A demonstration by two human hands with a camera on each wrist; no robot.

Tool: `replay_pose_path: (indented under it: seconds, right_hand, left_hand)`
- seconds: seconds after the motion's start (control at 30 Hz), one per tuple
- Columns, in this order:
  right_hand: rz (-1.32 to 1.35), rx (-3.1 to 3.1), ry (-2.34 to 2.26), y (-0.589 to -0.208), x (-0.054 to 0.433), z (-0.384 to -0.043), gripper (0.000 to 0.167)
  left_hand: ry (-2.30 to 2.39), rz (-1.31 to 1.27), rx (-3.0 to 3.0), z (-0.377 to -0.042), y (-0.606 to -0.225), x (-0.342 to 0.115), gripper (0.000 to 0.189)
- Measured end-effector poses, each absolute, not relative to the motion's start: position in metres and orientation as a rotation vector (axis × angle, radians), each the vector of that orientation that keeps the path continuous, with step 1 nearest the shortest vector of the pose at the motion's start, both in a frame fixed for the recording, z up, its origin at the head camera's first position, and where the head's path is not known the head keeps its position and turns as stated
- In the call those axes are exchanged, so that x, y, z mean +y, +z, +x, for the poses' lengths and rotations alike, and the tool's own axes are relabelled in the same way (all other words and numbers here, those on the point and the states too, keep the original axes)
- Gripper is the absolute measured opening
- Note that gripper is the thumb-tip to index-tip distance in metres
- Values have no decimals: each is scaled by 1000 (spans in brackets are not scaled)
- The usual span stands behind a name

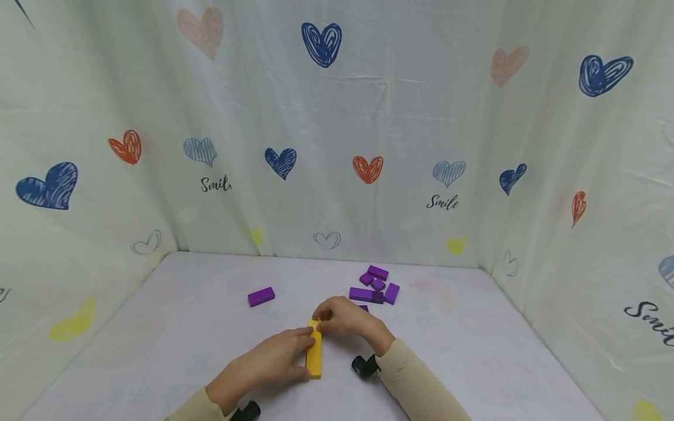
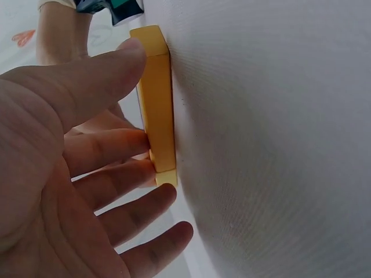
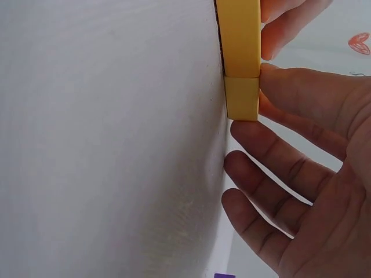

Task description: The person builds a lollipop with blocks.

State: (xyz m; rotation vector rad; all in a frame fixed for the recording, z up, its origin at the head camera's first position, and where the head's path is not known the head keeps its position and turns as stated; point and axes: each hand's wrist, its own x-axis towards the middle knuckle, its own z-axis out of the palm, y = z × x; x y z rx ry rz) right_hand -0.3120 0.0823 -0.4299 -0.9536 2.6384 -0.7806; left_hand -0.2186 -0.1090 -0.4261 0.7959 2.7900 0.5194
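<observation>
A long yellow block (image 1: pixel 314 361) lies on the white table, pointing away from me. Against its far end sits a short yellow block (image 3: pixel 242 99), in line with it. My left hand (image 1: pixel 276 358) holds the long block from the left, thumb at its near end and fingertips along its side and top. At the far end my right hand (image 1: pixel 344 317) pinches the short block between thumb and fingers. In the right wrist view its thumb (image 3: pixel 301 90) lies close to the seam between the two blocks, and the lower fingers are spread beyond the block's end.
Several purple blocks (image 1: pixel 360 294) are grouped at the back, right of centre; one is partly covered by my right hand. A lone purple block (image 1: pixel 261 297) lies back left. A curtain (image 1: pixel 400 117) printed with hearts encloses the white table (image 1: pixel 474 351) on the back and sides.
</observation>
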Motion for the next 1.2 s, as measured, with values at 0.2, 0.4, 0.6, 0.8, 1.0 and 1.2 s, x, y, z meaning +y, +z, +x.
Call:
replay_pose_path:
  seconds: [0.2,0.4,0.6,0.8,1.0,1.2]
  right_hand:
    - [-959,2631,-773,-429,81,-312,17]
    - [-966,2618,-765,-425,82,-311,23]
    - [-943,2664,-830,-420,96,-317,28]
    - [-913,2761,-830,-415,118,-328,30]
    - [-898,2832,-781,-414,138,-342,29]
    - [-775,2885,-777,-416,155,-356,20]
  left_hand:
    - [509,813,2787,-219,-425,-111,62]
    - [504,820,2803,-219,-425,-112,61]
    - [485,840,2817,-217,-425,-114,59]
    - [473,839,2808,-218,-424,-112,58]
    - [475,817,2788,-217,-424,-111,58]
    - [454,836,2800,-218,-424,-110,58]
